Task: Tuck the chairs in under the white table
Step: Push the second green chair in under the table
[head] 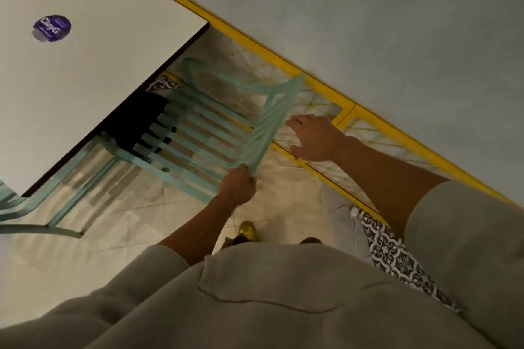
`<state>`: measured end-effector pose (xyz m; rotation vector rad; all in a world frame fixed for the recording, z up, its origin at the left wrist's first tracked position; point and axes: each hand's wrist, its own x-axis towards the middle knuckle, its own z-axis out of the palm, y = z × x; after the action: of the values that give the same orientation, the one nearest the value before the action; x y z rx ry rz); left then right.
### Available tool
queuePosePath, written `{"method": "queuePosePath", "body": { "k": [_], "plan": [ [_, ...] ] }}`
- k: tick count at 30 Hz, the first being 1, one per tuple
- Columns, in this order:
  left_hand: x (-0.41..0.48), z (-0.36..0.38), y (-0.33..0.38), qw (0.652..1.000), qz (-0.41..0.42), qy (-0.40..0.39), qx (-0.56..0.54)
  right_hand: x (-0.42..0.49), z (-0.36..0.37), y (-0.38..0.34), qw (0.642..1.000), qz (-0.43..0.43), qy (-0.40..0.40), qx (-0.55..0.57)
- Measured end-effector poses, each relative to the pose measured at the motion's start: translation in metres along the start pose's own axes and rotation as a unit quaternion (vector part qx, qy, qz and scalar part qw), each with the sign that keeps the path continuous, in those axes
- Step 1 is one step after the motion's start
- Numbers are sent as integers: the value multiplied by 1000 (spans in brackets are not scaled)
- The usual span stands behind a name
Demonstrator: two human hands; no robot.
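Observation:
A teal slatted chair stands at the corner of the white table, its seat front reaching under the table edge. My left hand grips the near end of the chair's backrest top rail. My right hand hovers with fingers spread just right of the backrest, not touching it. A second teal chair shows partly at the left edge, beside the table's near side.
A pale wall with a yellow baseboard runs close behind the chair on the right. A purple round sticker lies on the tabletop. Patterned floor tiles and my feet are below.

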<state>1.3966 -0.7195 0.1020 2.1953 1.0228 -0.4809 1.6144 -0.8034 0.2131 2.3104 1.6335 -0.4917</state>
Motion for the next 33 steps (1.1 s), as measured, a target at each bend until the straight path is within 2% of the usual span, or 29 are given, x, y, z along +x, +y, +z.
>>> {"method": "queuePosePath", "body": {
  "k": [7, 12, 17, 20, 29, 33],
  "plan": [
    [12, 14, 11, 997, -60, 21, -33, 84, -7, 12, 989, -118, -67, -52],
    [21, 20, 29, 988, -142, 55, -34, 133, 4, 24, 968, -189, -118, -113],
    [31, 23, 48, 964, -247, 94, -30, 169, 11, 38, 944, -270, -132, -133],
    [37, 27, 51, 954, -285, 90, -28, 184, 13, 49, 933, -297, -145, -142],
    [48, 28, 55, 942, -314, 114, -28, 192, 30, 62, 931, -305, -46, -193],
    [44, 31, 57, 946, -306, 108, -22, 184, 34, 67, 934, -302, -48, -183]
  ]
}}
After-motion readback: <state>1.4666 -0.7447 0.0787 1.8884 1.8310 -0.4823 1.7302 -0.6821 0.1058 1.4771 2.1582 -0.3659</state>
